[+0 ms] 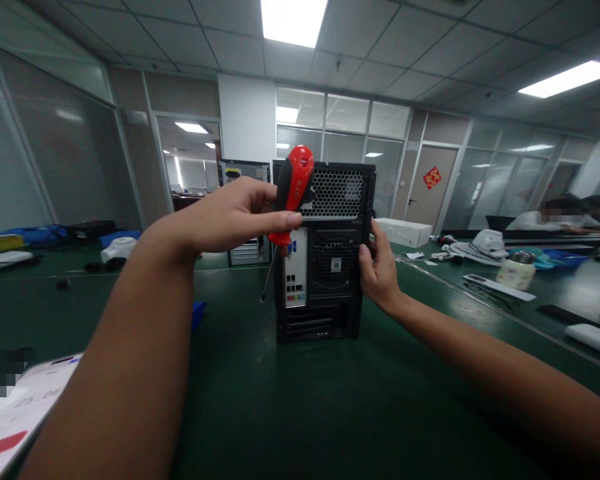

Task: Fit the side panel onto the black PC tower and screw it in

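A black desktop computer case (330,267) stands upright on the green table (290,400), its rear panel with vents and ports facing me. My left hand (230,217) grips a screwdriver with a red and black handle (293,190); its thin shaft (269,277) hangs down and to the left, beside the case's left edge. My right hand (377,267) holds the case's right rear edge, fingers curled around it at mid height.
A phone (25,413) lies at the near left edge. A second computer case (245,213) stands behind the first. A white box (405,232), papers and tools cover the right bench, where other people sit at the far right. Blue and black items lie far left.
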`<state>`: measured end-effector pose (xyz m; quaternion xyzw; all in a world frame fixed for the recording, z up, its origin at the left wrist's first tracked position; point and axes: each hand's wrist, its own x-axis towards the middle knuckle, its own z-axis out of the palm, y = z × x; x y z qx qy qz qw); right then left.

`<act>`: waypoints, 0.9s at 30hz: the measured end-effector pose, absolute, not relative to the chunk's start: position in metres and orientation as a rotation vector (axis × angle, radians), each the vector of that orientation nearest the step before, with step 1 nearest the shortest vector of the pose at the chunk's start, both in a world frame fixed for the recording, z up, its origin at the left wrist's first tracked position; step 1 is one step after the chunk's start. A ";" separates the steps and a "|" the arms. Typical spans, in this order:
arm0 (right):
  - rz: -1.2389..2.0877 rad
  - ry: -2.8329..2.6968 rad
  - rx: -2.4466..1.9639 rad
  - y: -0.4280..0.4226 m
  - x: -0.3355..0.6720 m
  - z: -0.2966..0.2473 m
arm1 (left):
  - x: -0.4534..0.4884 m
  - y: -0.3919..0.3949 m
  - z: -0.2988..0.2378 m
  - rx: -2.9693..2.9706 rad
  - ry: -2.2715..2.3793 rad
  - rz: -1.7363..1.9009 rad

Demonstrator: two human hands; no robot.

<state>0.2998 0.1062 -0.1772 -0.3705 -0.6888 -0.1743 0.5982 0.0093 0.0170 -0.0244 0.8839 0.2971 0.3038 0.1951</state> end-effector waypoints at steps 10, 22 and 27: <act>-0.396 -1.477 -0.820 0.098 0.296 -0.185 | 0.007 0.014 -0.023 2.452 0.842 0.855; -0.362 -1.433 -0.755 0.108 0.289 -0.179 | 0.011 0.017 -0.027 2.491 0.887 0.870; -0.334 -1.451 -0.758 0.111 0.292 -0.193 | 0.015 0.012 -0.026 2.496 0.927 0.800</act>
